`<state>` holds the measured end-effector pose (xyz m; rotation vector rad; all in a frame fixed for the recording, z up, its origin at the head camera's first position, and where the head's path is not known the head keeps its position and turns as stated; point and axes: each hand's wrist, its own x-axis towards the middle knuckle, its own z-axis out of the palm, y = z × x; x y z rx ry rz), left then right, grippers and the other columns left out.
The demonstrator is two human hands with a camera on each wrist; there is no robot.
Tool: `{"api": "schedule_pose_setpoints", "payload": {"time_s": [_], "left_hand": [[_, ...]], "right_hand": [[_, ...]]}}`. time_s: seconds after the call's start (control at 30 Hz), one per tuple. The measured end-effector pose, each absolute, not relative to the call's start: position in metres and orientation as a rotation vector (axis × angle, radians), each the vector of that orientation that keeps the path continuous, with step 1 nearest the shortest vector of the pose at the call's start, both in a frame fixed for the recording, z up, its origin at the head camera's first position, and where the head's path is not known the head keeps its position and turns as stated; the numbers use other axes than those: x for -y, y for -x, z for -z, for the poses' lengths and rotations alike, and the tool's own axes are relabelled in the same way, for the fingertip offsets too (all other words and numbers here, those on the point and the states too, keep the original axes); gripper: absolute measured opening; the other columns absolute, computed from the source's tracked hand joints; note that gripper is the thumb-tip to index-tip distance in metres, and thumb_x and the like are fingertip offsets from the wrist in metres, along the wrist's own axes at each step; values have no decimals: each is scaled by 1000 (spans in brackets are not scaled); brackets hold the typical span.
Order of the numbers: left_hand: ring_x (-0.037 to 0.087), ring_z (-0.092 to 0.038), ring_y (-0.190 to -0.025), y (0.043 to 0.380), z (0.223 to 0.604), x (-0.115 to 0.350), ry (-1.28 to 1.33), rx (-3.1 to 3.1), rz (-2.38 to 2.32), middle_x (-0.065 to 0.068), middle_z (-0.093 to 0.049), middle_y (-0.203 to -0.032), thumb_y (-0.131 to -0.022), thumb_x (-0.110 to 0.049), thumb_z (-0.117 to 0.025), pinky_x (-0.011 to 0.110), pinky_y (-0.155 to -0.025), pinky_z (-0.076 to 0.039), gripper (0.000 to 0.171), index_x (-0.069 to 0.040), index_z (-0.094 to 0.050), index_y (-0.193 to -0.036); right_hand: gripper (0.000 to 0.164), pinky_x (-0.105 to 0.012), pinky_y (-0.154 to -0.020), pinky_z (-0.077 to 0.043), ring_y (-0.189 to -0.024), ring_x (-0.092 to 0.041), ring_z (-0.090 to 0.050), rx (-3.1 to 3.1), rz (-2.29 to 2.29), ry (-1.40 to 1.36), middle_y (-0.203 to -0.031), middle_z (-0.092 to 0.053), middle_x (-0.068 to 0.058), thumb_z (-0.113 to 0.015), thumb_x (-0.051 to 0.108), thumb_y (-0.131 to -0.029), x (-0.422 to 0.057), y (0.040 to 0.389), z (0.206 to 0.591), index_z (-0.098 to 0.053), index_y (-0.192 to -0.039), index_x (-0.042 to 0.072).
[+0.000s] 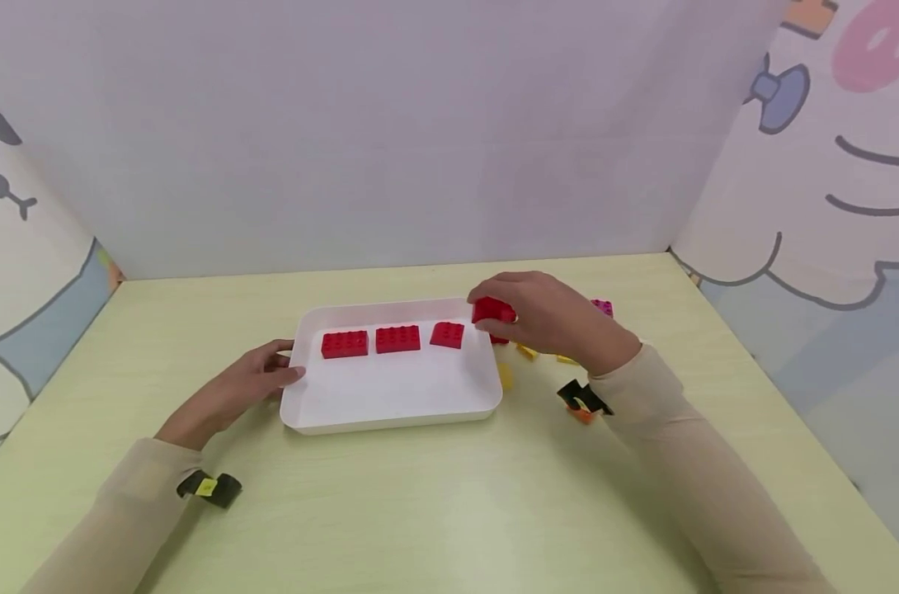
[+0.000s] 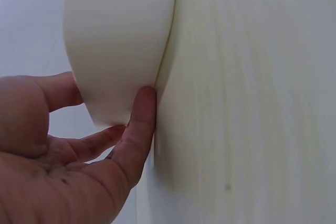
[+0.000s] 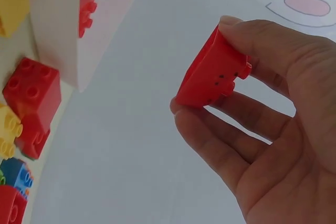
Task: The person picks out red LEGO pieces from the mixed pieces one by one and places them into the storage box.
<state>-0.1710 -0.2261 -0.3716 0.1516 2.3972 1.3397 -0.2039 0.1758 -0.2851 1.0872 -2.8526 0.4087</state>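
Note:
A white tray [image 1: 390,390] holds three red bricks in a row along its far half: a left brick [image 1: 345,344], a middle brick [image 1: 397,338] and a smaller right one [image 1: 447,334]. At the tray's left end my left hand [image 1: 245,384] grips the wall, thumb over the rim and fingers outside. The left wrist view shows those fingers [image 2: 139,124] against the tray wall [image 2: 118,40]. Above the tray's far right corner, my right hand [image 1: 542,318] pinches a red brick [image 3: 212,74] between thumb and fingertips. Small dark dots mark its side, and its studs face the palm.
Right of the tray lie loose bricks: a red one [image 3: 32,87], a blue one [image 3: 18,177], a yellow one [image 1: 505,376], a magenta one [image 1: 603,307] and an orange piece [image 1: 581,415] under the right wrist. A pale wall [image 1: 390,148] stands behind the table [image 1: 420,511].

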Motion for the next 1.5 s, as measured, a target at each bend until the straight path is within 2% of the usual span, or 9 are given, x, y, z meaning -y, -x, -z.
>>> {"api": "schedule_pose_setpoints", "payload": {"time_s": [0.27,0.9,1.13,1.5], "left_hand": [[29,-45,-104,169,371,226,-139,-2392,-1349,19,-42,-122,-93,-31,-56,36,-85,-43,67,-3,-22,-143],[29,-44,-104,171,375,225,-133,-2385,-1360,18,-41,-122,-93,-30,-56,36,-85,-43,65,-5,-23,-143],[29,-43,-105,173,379,221,-146,-2373,-1372,18,-41,-122,-93,-31,-56,35,-85,-43,65,-5,-23,-144],[30,-44,-106,172,376,222,-127,-2380,-1359,18,-41,-122,-94,-29,-55,35,-85,-43,65,-6,-22,-144]], "right_hand": [[34,-27,-80,-45,-94,-8,-51,2748,-453,-1293,-104,-57,10,-64,31,-87,-140,206,272,-58,-118,20],[30,-23,-77,-44,-90,-4,-49,2803,-407,-1300,-103,-53,13,-62,34,-88,-109,215,272,-55,-116,25],[33,-22,-79,-43,-92,-5,-49,2738,-442,-1377,-104,-56,10,-62,33,-88,-89,218,270,-57,-117,20],[35,-24,-82,-44,-95,-5,-49,2754,-389,-1372,-109,-55,9,-64,33,-86,-78,223,277,-57,-118,22]]}}
